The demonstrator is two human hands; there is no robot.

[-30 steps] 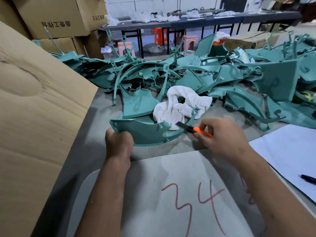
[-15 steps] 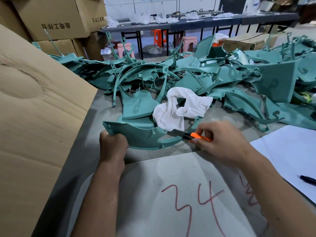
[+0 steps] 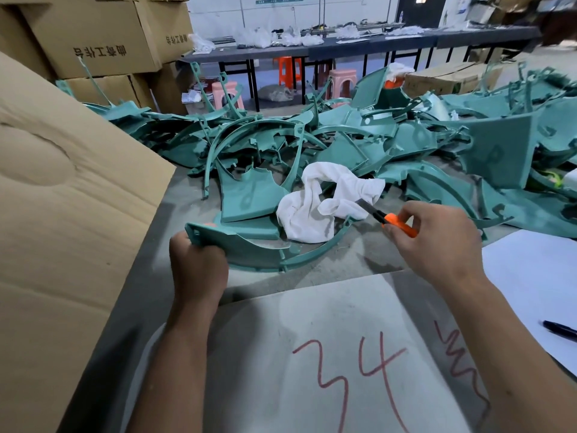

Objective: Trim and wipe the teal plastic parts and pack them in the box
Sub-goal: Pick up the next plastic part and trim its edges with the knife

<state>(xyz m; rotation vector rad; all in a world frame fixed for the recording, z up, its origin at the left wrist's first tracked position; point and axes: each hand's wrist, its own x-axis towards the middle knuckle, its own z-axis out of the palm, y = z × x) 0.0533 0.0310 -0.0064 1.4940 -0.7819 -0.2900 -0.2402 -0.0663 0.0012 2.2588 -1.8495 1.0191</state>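
My left hand [image 3: 197, 260] grips the left end of a curved teal plastic part [image 3: 253, 249] that lies low over the grey table. My right hand [image 3: 437, 242] holds an orange utility knife [image 3: 394, 220], its dark blade pointing up-left toward the part's right tip and the white cloth [image 3: 324, 204]. The cloth lies crumpled just behind the held part. A big heap of teal plastic parts [image 3: 390, 145] covers the table beyond. The cardboard box flap [image 3: 62, 232] stands at my left.
A grey sheet marked "34" in red [image 3: 343, 354] lies in front of me. White paper [image 3: 537, 282] with a black pen [image 3: 560, 330] sits at the right. Stacked cartons [image 3: 93, 35], stools and a long dark table stand behind.
My left hand has tipped the teal part flatter toward the table. My right hand lifted the knife up and right, from the part's middle edge to its right tip.
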